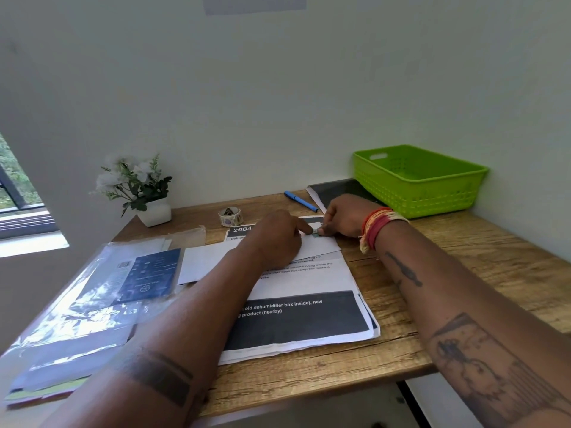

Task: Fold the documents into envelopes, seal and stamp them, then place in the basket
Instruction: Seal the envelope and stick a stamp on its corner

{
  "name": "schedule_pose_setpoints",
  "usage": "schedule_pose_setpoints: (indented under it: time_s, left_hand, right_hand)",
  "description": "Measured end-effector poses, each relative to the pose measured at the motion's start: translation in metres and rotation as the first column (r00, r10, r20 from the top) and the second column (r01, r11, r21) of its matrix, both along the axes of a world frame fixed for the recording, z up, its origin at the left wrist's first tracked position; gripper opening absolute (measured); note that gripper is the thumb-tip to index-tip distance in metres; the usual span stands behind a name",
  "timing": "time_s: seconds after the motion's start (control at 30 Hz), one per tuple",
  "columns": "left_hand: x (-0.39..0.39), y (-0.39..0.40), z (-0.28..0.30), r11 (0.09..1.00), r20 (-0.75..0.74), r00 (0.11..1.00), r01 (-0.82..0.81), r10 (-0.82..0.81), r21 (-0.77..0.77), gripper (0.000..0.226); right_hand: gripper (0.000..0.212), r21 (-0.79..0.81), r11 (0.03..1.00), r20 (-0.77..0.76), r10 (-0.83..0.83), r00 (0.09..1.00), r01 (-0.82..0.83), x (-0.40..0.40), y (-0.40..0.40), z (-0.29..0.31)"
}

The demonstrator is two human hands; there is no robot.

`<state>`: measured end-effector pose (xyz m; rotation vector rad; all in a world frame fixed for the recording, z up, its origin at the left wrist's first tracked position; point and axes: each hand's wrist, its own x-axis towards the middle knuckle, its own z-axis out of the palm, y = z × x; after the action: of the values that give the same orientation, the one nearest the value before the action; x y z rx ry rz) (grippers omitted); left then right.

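Head view, wooden desk (401,304), pale wall (278,103), window (18,186) left

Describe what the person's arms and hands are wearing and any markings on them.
Both forearms are bare, with no sleeves in view. The right hand has a thick bundle of red, orange and cream threads around its wrist, and dark tattoos run along that forearm: a small slim one near the wrist, a large figure design nearer the elbow. The left hand has no wristwear; its forearm bears a broad dark band tattoo.
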<state>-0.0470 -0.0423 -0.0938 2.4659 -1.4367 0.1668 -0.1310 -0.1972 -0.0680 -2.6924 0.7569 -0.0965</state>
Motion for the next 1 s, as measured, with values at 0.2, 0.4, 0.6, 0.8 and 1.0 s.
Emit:
schedule_pose_setpoints:
  time_s: [0.2,0.4,0.6,0.8,1.0]
  left_hand:
    - [-0.006,0.002,0.004,0.999,0.025,1.0,0.014,-0.015,0.032,0.041]
    - [-0.002,0.009,0.014,0.992,0.019,0.997,0.068,-0.07,0.103,0.052]
    - [-0.003,0.008,0.012,0.996,0.02,0.998,0.05,-0.051,0.07,0.054]
    - [-0.003,0.0,0.008,0.996,0.069,0.998,0.004,-0.01,0.088,0.047]
    - [-0.002,-0.001,0.004,0.996,0.027,1.0,-0.005,0.002,0.084,0.046]
  right_hand:
    - [0.038,0.071,0.997,-0.057,0.001,0.998,0.003,0.0,-0.005,0.003]
    - [0.054,-0.041,0.995,-0.044,-0.096,0.994,0.094,0.01,0.002,-0.005]
    - [0.051,-0.062,0.995,-0.079,-0.082,0.993,0.077,0.011,0.002,-0.004]
    - [0.035,0.023,0.999,-0.124,-0.032,0.992,0.035,0.008,-0.006,0.002]
    - [0.043,-0.009,0.997,-0.081,-0.071,0.994,0.07,0.011,-0.007,-0.005]
